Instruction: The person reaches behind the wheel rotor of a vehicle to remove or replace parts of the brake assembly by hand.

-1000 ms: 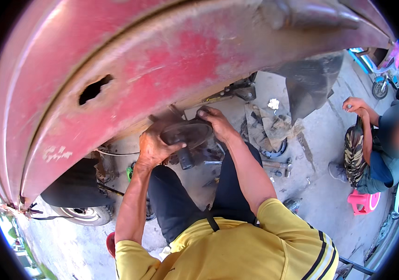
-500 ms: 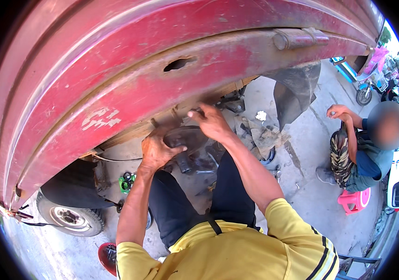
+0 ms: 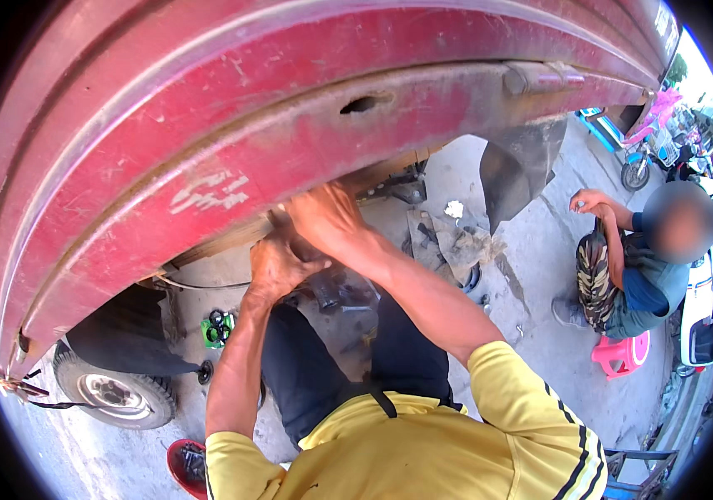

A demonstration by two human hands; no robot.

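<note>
Both my hands work close together at the lower edge of a red vehicle body panel [image 3: 290,133]. My left hand [image 3: 276,268] is closed, its thumb pointing right and its fingers curled up beside a wooden beam [image 3: 223,240]. What it grips is hidden. Just above and to the right, my right hand [image 3: 327,218] reaches in against the panel's edge. Its fingers are out of sight behind the hand and the panel, so their hold cannot be told. Below the hands, between my knees, a dark cylindrical part [image 3: 326,293] stands out among blurred items on the ground.
A wheel [image 3: 115,392] and a black mud flap [image 3: 127,333] are at left, another dark flap [image 3: 519,171] at right. A green box [image 3: 217,328] and a red bowl [image 3: 180,467] sit on the ground. Rightward, a person [image 3: 657,275] sits on a pink stool [image 3: 622,354].
My right hand has moved left and in toward the panel, beside my left hand; its fingers are now hidden. My left hand stays nearly in place. The whole view has shifted slightly.
</note>
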